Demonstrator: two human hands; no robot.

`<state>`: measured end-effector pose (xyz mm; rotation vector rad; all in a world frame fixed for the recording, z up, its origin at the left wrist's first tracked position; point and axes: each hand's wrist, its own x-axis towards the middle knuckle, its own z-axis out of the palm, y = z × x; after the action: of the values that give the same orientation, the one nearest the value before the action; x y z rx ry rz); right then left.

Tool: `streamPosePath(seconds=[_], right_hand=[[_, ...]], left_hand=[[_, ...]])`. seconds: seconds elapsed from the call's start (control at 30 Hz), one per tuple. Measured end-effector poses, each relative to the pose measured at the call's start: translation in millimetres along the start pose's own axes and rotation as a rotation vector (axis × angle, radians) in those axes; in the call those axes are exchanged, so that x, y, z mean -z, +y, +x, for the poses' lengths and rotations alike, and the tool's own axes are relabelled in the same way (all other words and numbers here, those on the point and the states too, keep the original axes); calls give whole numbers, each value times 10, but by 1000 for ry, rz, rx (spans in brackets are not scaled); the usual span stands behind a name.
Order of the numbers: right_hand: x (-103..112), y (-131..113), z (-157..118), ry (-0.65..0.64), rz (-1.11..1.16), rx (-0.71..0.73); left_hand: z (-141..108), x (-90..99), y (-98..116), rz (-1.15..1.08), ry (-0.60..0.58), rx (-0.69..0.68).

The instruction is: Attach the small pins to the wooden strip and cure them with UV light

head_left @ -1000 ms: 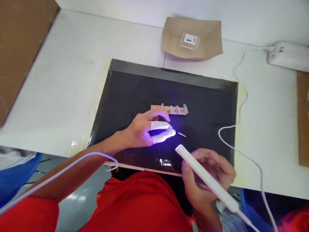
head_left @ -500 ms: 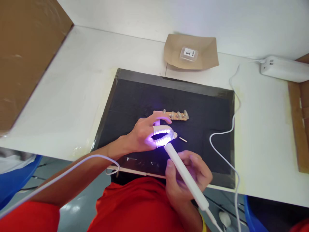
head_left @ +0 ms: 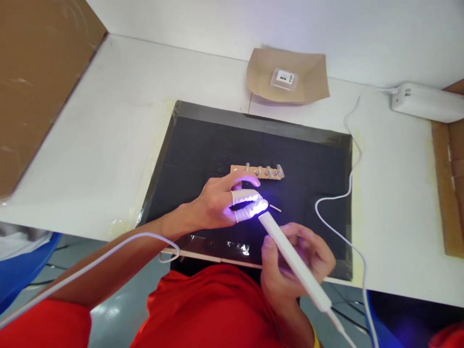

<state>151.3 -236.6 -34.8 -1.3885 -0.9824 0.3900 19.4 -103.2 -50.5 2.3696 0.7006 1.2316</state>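
My left hand [head_left: 221, 200] is over the black mat, with white finger cots [head_left: 246, 195] on its thumb and index finger. Those two fingertips are pinched together; violet glare hides whatever is between them. In my right hand [head_left: 299, 263] is a white wand-shaped UV lamp [head_left: 295, 261], its lit tip close to the pinched fingertips. Just beyond my left hand lies a tan strip [head_left: 255, 173] bearing several clear nail-like tips [head_left: 269, 172]. A thin pale stick [head_left: 275, 208] rests on the mat beside the fingertips.
The black mat [head_left: 203, 145] is taped to a white table [head_left: 126, 96]. Behind it stands a brown paper tray [head_left: 311, 79] holding a small clear box [head_left: 284, 79]. A white cable [head_left: 339, 197] runs down the right from a white power unit [head_left: 427, 102]; another cable [head_left: 141, 235] crosses my left forearm.
My right hand has moved the lamp to the right, so its tip is nearer the left fingertips' ends. The left hand stays almost in place, its pinch now more brightly lit at the tips.
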Motion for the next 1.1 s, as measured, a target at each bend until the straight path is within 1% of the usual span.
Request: streamPosePath(seconds=[0.07, 0.13, 0.23, 0.3, 0.37, 0.47, 0.53, 0.67, 0.83, 0.97, 1.1], right_hand=[[64, 13, 107, -57, 19, -27], [144, 20, 253, -149, 44, -68], [286, 29, 500, -302, 105, -130], [380, 41, 656, -379, 152, -172], [464, 60, 791, -472, 186, -235], [557, 100, 940, -631, 253, -325], [596, 127, 996, -698, 306, -362], [632, 161, 1018, -767, 373, -418], [611, 136, 967, -799, 419, -431], [573, 96, 939, -805, 423, -425], [544, 64, 939, -811, 409, -408]], left_hand=[[4, 6, 1, 50, -6, -43], [-3, 12, -4, 87, -42, -85], [-9, 21, -4, 60, -74, -112], [5, 33, 11, -43, -90, -81], [39, 59, 39, -203, -141, -19], [105, 125, 85, -470, -298, 87], [133, 176, 102, -626, -412, 171], [144, 258, 89, -834, -551, 310], [168, 311, 44, -994, -671, 383], [191, 323, 34, -998, -699, 401], [200, 326, 45, -981, -733, 369]])
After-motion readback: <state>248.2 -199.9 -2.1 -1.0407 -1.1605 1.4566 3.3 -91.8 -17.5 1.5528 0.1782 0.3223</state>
